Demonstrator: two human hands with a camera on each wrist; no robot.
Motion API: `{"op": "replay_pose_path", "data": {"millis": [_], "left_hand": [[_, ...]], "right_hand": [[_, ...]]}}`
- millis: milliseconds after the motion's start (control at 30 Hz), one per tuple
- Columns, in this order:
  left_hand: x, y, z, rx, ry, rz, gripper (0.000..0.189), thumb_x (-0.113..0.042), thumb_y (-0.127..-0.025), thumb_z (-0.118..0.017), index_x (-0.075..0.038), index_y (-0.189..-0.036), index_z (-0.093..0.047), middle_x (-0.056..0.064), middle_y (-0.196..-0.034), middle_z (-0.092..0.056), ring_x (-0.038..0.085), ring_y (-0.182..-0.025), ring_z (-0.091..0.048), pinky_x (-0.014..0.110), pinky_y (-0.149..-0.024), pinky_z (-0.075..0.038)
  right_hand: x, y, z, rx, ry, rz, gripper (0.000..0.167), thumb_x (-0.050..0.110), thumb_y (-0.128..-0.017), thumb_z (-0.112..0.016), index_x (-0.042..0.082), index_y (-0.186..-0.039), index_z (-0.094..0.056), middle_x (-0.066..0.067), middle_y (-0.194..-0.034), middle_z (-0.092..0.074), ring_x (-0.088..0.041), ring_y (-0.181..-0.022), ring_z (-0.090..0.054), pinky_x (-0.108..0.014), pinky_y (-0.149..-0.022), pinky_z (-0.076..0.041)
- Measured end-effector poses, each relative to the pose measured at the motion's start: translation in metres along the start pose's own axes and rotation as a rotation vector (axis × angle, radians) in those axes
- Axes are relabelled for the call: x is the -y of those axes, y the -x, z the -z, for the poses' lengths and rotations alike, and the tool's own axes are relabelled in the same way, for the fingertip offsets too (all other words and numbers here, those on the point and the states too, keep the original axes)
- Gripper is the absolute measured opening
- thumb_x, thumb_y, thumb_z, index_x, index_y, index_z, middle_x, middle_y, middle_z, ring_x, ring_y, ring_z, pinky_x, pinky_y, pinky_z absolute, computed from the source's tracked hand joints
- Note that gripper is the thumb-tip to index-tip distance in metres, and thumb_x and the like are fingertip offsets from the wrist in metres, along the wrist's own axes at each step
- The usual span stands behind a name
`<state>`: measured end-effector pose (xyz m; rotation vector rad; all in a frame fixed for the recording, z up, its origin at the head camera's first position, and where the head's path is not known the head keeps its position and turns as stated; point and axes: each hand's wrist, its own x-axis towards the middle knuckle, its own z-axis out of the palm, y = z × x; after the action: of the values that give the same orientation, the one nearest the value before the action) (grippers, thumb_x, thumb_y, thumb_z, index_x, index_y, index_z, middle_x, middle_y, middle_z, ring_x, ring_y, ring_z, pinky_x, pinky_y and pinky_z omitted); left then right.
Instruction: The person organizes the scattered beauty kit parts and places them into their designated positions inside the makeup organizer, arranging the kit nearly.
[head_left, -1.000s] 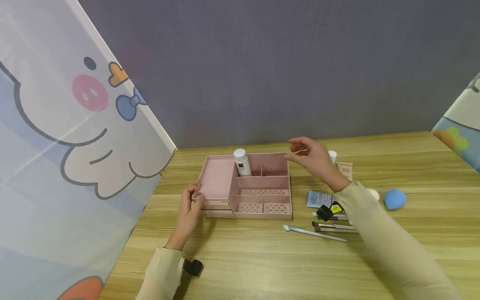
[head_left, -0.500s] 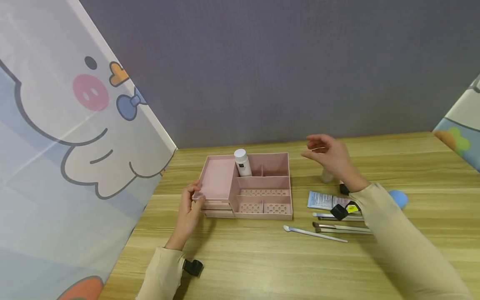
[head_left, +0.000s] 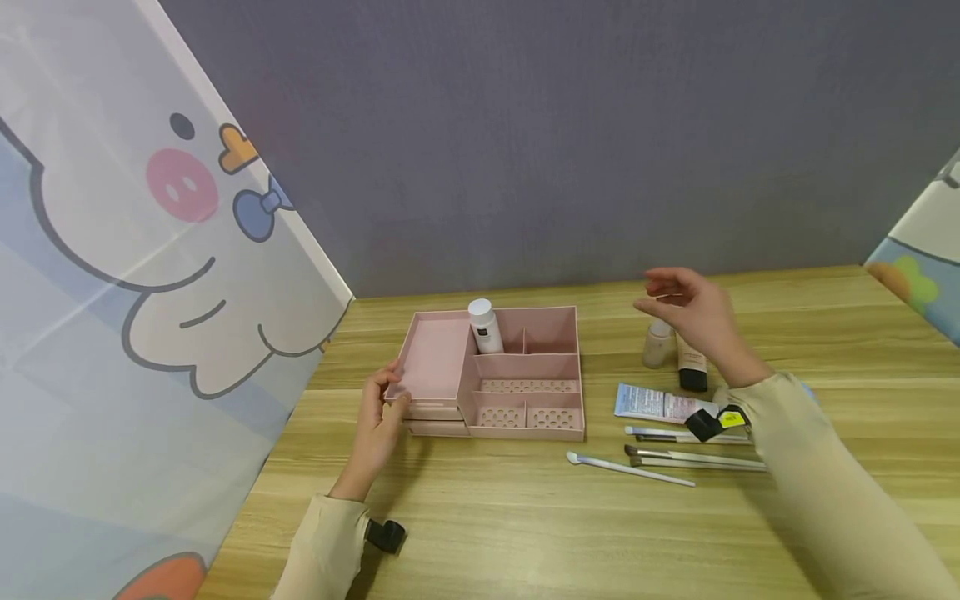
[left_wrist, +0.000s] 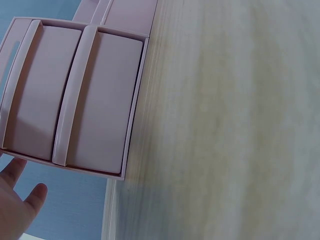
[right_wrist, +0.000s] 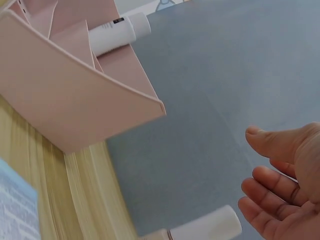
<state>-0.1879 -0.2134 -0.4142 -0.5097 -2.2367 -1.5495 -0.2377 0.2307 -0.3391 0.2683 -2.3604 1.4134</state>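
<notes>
A pink desk organizer (head_left: 435, 354) with drawers and open compartments stands on the table. My left hand (head_left: 377, 429) grips its front left corner, thumb by the top front edge and fingers along the side. In the left wrist view the drawer fronts (left_wrist: 102, 102) are closed. A white bottle (head_left: 486, 327) leans in the back left compartment. Further right, my right hand (head_left: 693, 312) hovers with loosely bent fingers and nothing between them. Just below it stands a small clear bottle with a white cap (head_left: 657, 346), beside a beige tube with a black cap (head_left: 692, 367).
A blue-and-white tube (head_left: 645, 402) lies in front of these. Several makeup brushes (head_left: 697, 457) lie nearer me, one brush (head_left: 630, 469) set apart to the left. My right sleeve (head_left: 825, 475) mostly covers a blue sponge. A grey panel (head_left: 540, 150) stands behind the table.
My right hand has moved right, away from the organizer to above the small bottle, uncovering the beige tube and hiding most of the sponge. My left hand and the organizer have stayed put.
</notes>
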Motion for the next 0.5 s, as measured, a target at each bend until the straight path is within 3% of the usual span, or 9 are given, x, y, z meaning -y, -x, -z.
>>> {"op": "replay_pose_path", "data": {"millis": [200, 500], "left_hand": [[0.001, 0.0, 0.001, -0.001, -0.007, 0.007, 0.019, 0.005, -0.097, -0.048, 0.01, -0.114, -0.04, 0.026, -0.149, -0.037, 0.038, -0.138, -0.03, 0.02, -0.09, -0.03], [0.001, 0.0, 0.001, 0.001, -0.008, 0.008, 0.02, 0.004, -0.097, -0.048, 0.009, -0.114, -0.04, 0.027, -0.148, -0.037, 0.04, -0.14, -0.029, 0.017, -0.091, -0.03]], "right_hand": [[-0.01, 0.002, 0.007, -0.044, -0.027, 0.001, 0.044, 0.008, -0.088, -0.075, -0.007, -0.126, -0.059, 0.022, -0.093, -0.061, 0.007, -0.084, -0.059, -0.008, -0.076, -0.045], [-0.023, 0.007, 0.017, -0.039, -0.01, -0.04, 0.047, 0.012, -0.089, -0.074, -0.01, -0.127, -0.056, 0.019, -0.093, -0.061, 0.009, -0.083, -0.057, -0.007, -0.075, -0.044]]}}
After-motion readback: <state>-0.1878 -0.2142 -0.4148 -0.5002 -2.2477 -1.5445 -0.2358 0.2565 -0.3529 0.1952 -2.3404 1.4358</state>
